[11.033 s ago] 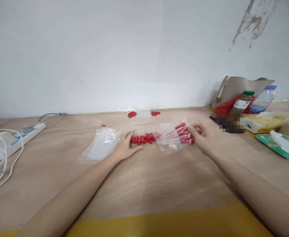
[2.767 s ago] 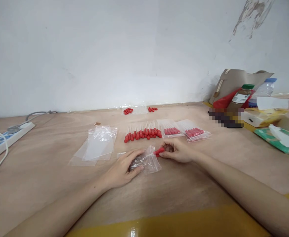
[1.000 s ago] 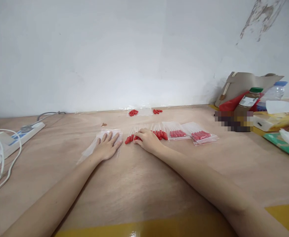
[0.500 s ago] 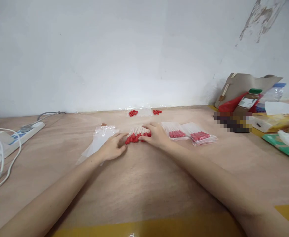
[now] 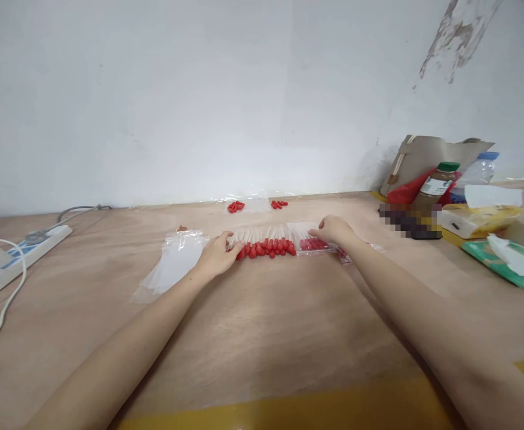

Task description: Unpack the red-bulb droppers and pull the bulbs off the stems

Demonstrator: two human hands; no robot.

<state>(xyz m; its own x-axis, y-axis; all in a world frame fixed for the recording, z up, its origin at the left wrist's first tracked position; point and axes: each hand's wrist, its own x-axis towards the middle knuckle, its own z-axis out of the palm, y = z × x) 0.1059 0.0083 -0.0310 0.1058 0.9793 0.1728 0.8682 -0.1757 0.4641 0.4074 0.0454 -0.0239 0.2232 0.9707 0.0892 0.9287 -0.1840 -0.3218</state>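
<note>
A row of red-tipped sticks (image 5: 268,243) lies on the table, pale stems pointing away and red ends towards me. My left hand (image 5: 219,254) is at the left end of this row, thumb and fingers apart around the outermost sticks. To the right of the row, my right hand (image 5: 334,230) rests over a clear zip bag (image 5: 306,246) holding more red-tipped sticks, fingertips on the bag and partly spread. Another stack of filled bags (image 5: 346,259) is mostly covered by my right hand and wrist. Flat clear bags (image 5: 176,263) lie left of my left hand.
Small red pieces (image 5: 235,206) and a clear bag (image 5: 256,205) lie by the wall. A power strip (image 5: 42,254) with white cables is at the left. On the right are a grey bag (image 5: 416,158), a green-capped bottle (image 5: 438,185) and a green tissue pack (image 5: 490,263).
My right hand has moved right, off the sticks and onto the filled bag. The row now shows wider and more fully. My left hand stays at its left end. The view has shifted slightly.
</note>
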